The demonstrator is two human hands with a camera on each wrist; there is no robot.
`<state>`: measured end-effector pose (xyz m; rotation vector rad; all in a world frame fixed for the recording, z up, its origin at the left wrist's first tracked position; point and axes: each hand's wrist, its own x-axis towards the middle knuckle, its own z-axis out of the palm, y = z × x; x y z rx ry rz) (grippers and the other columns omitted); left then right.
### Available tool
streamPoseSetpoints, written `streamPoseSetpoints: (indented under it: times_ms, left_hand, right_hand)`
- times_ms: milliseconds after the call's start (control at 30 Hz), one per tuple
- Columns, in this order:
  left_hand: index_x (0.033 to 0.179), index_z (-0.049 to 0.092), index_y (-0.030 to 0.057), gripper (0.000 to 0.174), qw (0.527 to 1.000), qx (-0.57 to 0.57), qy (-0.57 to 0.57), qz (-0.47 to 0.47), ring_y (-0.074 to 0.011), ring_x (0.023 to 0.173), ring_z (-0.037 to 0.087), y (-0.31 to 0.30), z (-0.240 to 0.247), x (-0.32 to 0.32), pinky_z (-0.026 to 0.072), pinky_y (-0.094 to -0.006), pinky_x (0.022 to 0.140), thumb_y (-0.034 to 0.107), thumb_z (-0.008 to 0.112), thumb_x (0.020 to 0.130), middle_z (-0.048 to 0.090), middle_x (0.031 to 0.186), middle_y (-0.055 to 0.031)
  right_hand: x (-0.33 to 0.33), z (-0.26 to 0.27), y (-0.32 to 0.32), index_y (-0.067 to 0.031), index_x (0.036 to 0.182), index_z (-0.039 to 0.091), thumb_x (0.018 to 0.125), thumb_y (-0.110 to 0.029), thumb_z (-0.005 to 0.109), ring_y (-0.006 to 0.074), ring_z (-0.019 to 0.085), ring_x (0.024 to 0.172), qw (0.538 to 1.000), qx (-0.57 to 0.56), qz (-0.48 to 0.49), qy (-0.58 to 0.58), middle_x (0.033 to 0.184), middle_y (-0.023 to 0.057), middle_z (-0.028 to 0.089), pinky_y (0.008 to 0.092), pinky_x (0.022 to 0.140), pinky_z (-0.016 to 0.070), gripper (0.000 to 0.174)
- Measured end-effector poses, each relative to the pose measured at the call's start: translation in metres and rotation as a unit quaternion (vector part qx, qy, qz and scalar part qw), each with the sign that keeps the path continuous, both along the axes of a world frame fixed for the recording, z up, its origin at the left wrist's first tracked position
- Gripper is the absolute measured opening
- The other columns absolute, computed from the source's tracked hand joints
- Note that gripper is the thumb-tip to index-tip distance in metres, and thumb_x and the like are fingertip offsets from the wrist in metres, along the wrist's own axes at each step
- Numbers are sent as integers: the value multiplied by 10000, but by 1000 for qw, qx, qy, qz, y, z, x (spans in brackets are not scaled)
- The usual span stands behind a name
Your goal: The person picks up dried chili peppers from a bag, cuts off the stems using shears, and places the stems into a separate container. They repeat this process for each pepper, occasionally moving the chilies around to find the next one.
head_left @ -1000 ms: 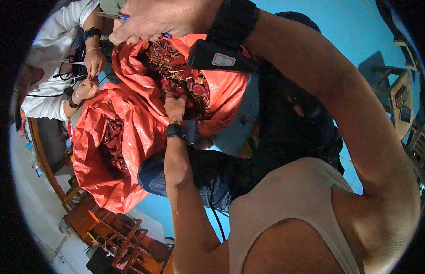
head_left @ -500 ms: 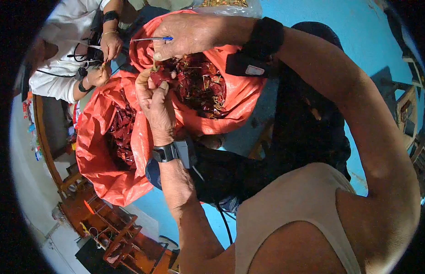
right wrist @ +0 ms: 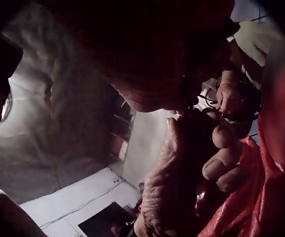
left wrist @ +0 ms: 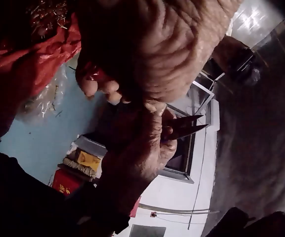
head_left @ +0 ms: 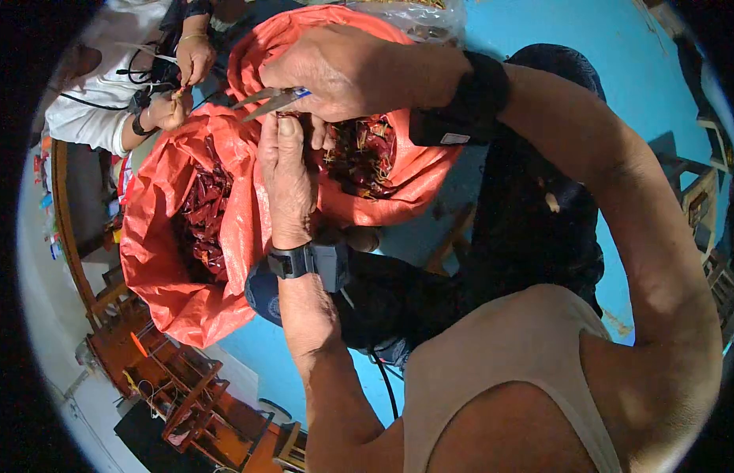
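Observation:
My right hand [head_left: 339, 75] grips a pair of scissors [head_left: 276, 101] with a bit of blue near the pivot, its two blades spread apart. Just below, the thumb and fingers of my left hand [head_left: 288, 177] pinch a dark red dried chili [left wrist: 97, 73], mostly hidden behind them. From the left wrist side, the scissor blades point out past the left hand. Both hands are close together over the edge of an orange-red sack [head_left: 430, 177] with red chilies and cut stems [head_left: 363, 162] inside.
A second orange-red sack [head_left: 158, 280] of dried red chilies [head_left: 205, 209] stands to the left. Another person's hands [head_left: 181, 83] work beyond it. A clear plastic bag [head_left: 430, 20] lies at the back. Wooden stools [head_left: 702, 209] stand at the right; wooden furniture [head_left: 201, 394] stands lower left.
My left hand has risen out of the far sack with a chili. My right hand has come down and right beside it, and the scissor blades have spread.

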<state>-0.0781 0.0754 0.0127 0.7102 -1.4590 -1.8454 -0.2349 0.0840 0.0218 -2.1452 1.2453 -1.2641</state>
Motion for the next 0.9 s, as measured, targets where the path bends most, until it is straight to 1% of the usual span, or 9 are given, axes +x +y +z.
streamPoseSetpoints:
  times_ms: [67,300,367,433,600,700,767,867,900]
  left_hand:
    - [1009,455,34,288,1000,-15,-3,-23,-93,618,388,-3,-2,1,363,-227,585,297,433,895,417,682,-7]
    - [980,488,16,349,997,-42,-42,-56,-90,571,393,-3,-2,8,356,-224,535,347,419,893,447,677,-11]
    - [976,494,14,361,997,-42,-43,-56,-87,556,391,-1,-2,8,353,-221,525,357,422,890,451,662,-10]
    - [971,492,12,380,988,-114,-98,-22,-83,549,394,-1,-1,10,342,-213,517,375,420,887,453,633,-9]
    - [930,475,20,390,993,-55,-95,-31,-95,564,426,7,2,14,336,-215,508,404,451,865,467,666,-26]
    - [933,486,15,396,993,-102,-51,20,-92,531,399,9,8,6,324,-216,502,404,445,870,457,621,-15]
    - [914,490,19,382,982,-177,-23,54,-100,556,424,5,13,4,349,-217,528,396,441,874,478,653,-22]
    - [911,495,18,361,935,-316,-82,139,-99,605,456,-2,7,4,373,-218,569,373,436,879,506,721,-34]
    - [944,489,20,393,935,-328,-82,111,-110,627,477,-2,5,6,393,-221,564,403,444,868,518,762,-44]
  right_hand:
    - [0,-5,0,-6,730,479,735,-94,561,324,520,587,990,-134,-26,38,628,143,501,373,515,386,120]
    - [-5,-6,2,-3,728,503,768,-168,574,316,514,578,988,-150,6,37,616,138,500,372,511,380,184]
    - [-9,-2,3,-38,759,577,769,-322,546,319,570,658,995,-70,53,46,629,148,551,403,596,444,286]
    - [-8,2,10,-19,713,544,781,-288,553,304,530,598,996,-46,74,24,597,151,514,380,554,406,277]
    - [1,-6,8,1,647,492,809,-262,554,233,464,487,992,-93,82,-6,521,126,432,349,493,356,315]
    - [11,2,18,-18,644,479,823,-250,550,134,415,452,988,25,63,-138,494,48,401,296,458,334,302]
    - [17,20,34,-58,654,471,849,-228,511,48,365,454,841,330,91,-419,494,-29,355,225,435,298,262]
    - [15,5,27,-86,667,462,865,-241,479,17,339,453,896,137,146,-396,488,-64,325,180,424,267,252]
    - [12,1,13,-79,663,462,878,-235,441,19,313,439,791,198,202,-543,488,-60,291,186,413,256,267]
